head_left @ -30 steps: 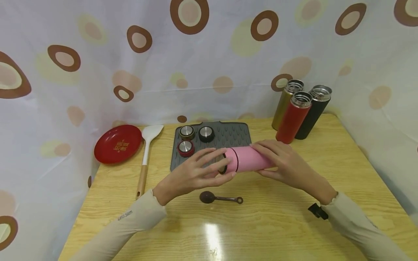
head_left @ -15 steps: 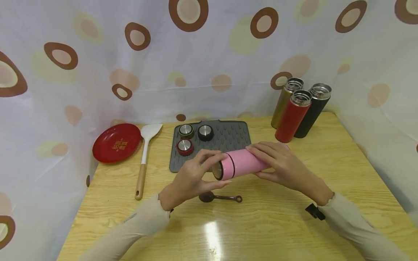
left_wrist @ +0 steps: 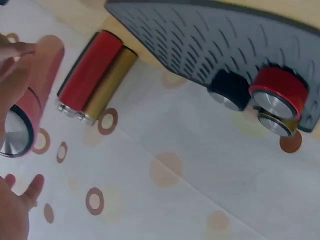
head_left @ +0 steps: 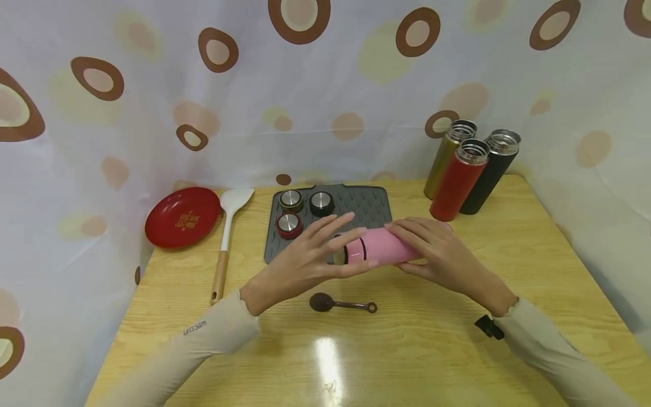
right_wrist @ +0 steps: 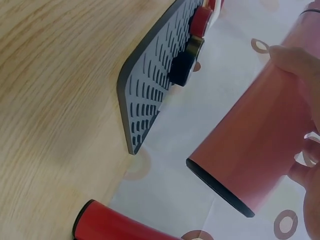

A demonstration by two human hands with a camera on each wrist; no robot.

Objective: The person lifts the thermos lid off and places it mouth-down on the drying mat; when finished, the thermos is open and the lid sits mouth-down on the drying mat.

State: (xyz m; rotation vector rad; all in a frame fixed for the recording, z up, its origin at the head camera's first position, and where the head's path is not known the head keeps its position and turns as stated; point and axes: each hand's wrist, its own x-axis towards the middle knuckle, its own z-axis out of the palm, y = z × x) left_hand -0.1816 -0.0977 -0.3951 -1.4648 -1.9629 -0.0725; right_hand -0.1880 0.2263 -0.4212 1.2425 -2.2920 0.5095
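Observation:
A pink thermos bottle (head_left: 381,247) lies on its side in the air, its capped end toward the left. My right hand (head_left: 442,249) grips its body; in the right wrist view its black-edged base points down. Around the pink cap (head_left: 355,252) the left hand (head_left: 305,254) is spread, fingers extended, with a fingertip overlapping the cap; firm contact is unclear. The left wrist view shows the cap's silver top (left_wrist: 15,135) between thumb and fingers. Below the hands, a dark brown spoon (head_left: 321,302) lies on the table.
On a grey ridged mat (head_left: 363,206) stand a gold lid (head_left: 291,200), a black lid (head_left: 321,203) and a red lid (head_left: 289,225). Lidless red (head_left: 459,183), gold (head_left: 441,164) and black (head_left: 490,178) bottles stand back right. A red plate (head_left: 161,223) and a white spatula (head_left: 226,232) lie left.
The left hand closed nearer around the cap half a second ago, then its fingers spread out again. The capped end dipped and rose slightly. My right hand kept its grip.

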